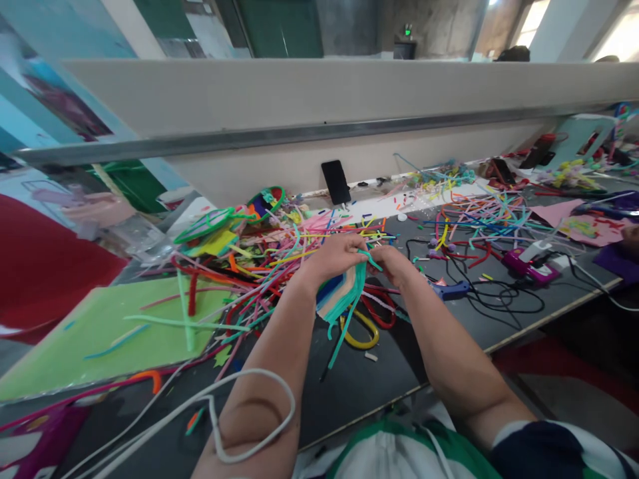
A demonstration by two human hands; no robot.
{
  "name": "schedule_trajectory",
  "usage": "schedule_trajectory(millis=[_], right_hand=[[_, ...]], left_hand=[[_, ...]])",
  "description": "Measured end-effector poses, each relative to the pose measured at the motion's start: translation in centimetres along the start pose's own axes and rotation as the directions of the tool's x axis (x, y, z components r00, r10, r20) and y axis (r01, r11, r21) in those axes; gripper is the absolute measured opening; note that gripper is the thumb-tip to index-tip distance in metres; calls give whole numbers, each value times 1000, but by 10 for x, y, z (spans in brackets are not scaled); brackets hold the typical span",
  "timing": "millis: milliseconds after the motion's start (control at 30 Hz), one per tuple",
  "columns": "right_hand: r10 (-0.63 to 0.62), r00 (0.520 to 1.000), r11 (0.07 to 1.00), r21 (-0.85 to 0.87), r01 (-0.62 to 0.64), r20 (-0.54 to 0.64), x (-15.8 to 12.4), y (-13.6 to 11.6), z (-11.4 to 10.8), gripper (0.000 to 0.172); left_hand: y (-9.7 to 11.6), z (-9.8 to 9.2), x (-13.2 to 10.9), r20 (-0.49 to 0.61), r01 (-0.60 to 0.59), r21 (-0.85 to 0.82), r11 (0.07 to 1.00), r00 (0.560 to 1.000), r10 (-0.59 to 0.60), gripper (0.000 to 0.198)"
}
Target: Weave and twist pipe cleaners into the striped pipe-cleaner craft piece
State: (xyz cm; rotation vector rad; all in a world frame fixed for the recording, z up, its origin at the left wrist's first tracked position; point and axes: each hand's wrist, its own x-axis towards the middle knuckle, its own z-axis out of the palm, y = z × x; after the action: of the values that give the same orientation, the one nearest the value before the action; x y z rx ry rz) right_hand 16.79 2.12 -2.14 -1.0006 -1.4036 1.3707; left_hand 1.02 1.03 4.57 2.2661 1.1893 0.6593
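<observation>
Between my hands hangs a striped piece made of pipe cleaners (pixel 344 296), with teal, beige and blue bands side by side. My left hand (pixel 339 256) is closed on its upper edge, fingers pressed together. At the top right, my right hand (pixel 392 261) pinches the end of a teal pipe cleaner that sticks out of the piece. Loose teal ends (pixel 343 339) dangle below it. Behind the piece, a yellow pair of scissor-like loops (pixel 363 336) and a red loop (pixel 382 313) lie on the table.
Many coloured pipe cleaners (pixel 269 273) heap up to the left and behind. A green sheet (pixel 44 339) lies at left. A phone (pixel 336 182) leans on the partition (pixel 249 100). On the right are a blue-handled tool (pixel 452 290), black cables (pixel 499 303) and a purple power strip (pixel 532 266). A white cable (pixel 252 376) crosses my left forearm.
</observation>
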Motion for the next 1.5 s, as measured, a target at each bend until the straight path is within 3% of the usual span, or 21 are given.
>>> schedule_trajectory(millis=[133, 200, 367, 467, 567, 600, 667, 700, 767, 867, 967, 1100, 1200, 1333, 1500], right_hand=[[215, 957, 950, 184, -251, 197, -1, -1, -5, 6], [264, 935, 924, 216, -316, 239, -1, -2, -5, 5], [297, 920, 931, 136, -338, 255, -3, -3, 0, 7], [262, 949, 961, 40, -273, 176, -2, -3, 3, 10], [31, 993, 998, -51, -37, -115, -3, -6, 2, 21], [-96, 970, 993, -82, 79, -225, -4, -9, 2, 24], [-345, 867, 938, -175, 301, -360, -10, -16, 1, 25], [-440, 824, 896, -237, 376, -356, -14, -19, 2, 25], [-602, 765, 770, -421, 480, -230, -22, -25, 7, 24], [-679, 734, 517, -711, 477, -2, -30, -26, 21, 23], [-652, 758, 336, -889, 312, 20, -32, -21, 35, 24], [-581, 814, 229, -959, 164, 1, -34, -17, 44, 27], [-524, 852, 172, -979, 106, 1, -35, -18, 43, 29], [-450, 889, 185, -983, 0, -85, -31, -16, 37, 26], [-454, 880, 259, -966, -17, -137, -25, -13, 32, 25]], left_hand=[[1, -3, -1, 48, -39, -66, 997, 998, 42, 22], [-1, -4, -2, 76, -53, -102, 993, 995, 61, 24], [-4, -8, -5, 145, 3, -178, 984, 989, 23, 26], [-3, -8, -6, 152, 49, -195, 980, 988, -19, 25], [-5, -10, -6, 138, 98, -183, 978, 988, -73, 24], [-8, -11, -6, 126, 120, -182, 976, 987, -98, 25], [-14, -16, -7, 80, 165, -193, 967, 985, -152, 26], [-18, -19, -8, 50, 180, -205, 962, 984, -173, 26], [-26, -28, -12, -11, 182, -240, 954, 982, -190, 26], [-36, -41, -19, -93, 177, -291, 940, 973, -211, 23], [-38, -45, -22, -176, 209, -315, 926, 946, -274, 21], [-30, -31, -14, -237, 263, -293, 919, 912, -336, 21], [-19, -15, -6, -233, 275, -238, 931, 915, -330, 20], [-11, -3, 0, -239, 246, -152, 957, 931, -277, 20], [-11, 2, 1, -235, 207, -195, 959, 939, -250, 23]])
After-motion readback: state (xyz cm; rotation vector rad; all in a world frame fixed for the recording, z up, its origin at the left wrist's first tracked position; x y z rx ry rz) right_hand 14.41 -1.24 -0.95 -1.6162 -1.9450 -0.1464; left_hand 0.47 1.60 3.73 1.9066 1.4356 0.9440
